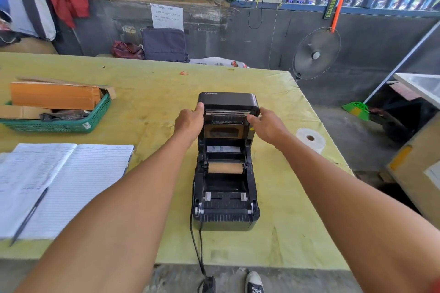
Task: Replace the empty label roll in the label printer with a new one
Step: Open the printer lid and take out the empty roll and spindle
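Yellow-covered bench point(147, 83) carries the whole job, and the label printer point(225, 188) sits square in the middle of it, its cord running off the near edge. Nearest the person is the open paper bay, where the empty core point(225, 167) — bare brown cardboard — rests between its holders, below and on the near side of both grips. Beyond it the lid point(228, 104) stands raised. The left hand point(190, 122) has its grip closed on the lid's left edge, thumb on top; the right hand point(266, 126) pinches the right edge likewise. To do this step well, I would push the lid fully back until it stays up by itself, both sides evenly, before letting go. The new roll point(310, 138) lies on the bench just right of the right grip — handy once the core is lifted out.
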Available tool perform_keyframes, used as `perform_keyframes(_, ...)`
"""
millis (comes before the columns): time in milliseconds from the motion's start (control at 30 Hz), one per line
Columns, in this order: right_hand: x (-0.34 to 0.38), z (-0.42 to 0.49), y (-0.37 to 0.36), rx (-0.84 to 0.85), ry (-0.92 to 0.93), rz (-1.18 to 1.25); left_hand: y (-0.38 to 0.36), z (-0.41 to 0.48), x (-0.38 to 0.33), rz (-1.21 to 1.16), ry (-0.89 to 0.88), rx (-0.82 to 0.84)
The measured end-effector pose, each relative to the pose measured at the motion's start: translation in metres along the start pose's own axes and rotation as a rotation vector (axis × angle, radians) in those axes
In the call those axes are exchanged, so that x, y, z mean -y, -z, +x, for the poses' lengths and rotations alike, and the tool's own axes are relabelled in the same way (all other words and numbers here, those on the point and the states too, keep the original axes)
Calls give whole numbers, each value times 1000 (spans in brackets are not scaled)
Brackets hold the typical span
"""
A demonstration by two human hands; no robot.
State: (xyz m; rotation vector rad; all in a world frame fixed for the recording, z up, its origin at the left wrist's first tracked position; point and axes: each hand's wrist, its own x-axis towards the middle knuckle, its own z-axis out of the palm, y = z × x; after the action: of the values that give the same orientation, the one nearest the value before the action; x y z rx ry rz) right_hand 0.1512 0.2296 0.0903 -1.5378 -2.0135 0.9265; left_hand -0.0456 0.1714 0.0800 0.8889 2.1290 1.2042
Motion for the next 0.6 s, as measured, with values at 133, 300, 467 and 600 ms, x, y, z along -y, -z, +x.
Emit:
perform_keyframes(133,-16,-18,-14,42,-31,-105,4,-20,27,233,-42,42)
perform_keyframes(300,-42,-32,-31,116,-59,-263,6,-36,68,415,-107,227)
perform_keyframes(467,-62,-34,-42,212,-42,-358,-3,-43,90,486,-170,339)
perform_keyframes(600,-71,-26,-48,261,-31,-364,-14,-34,99,504,-229,336)
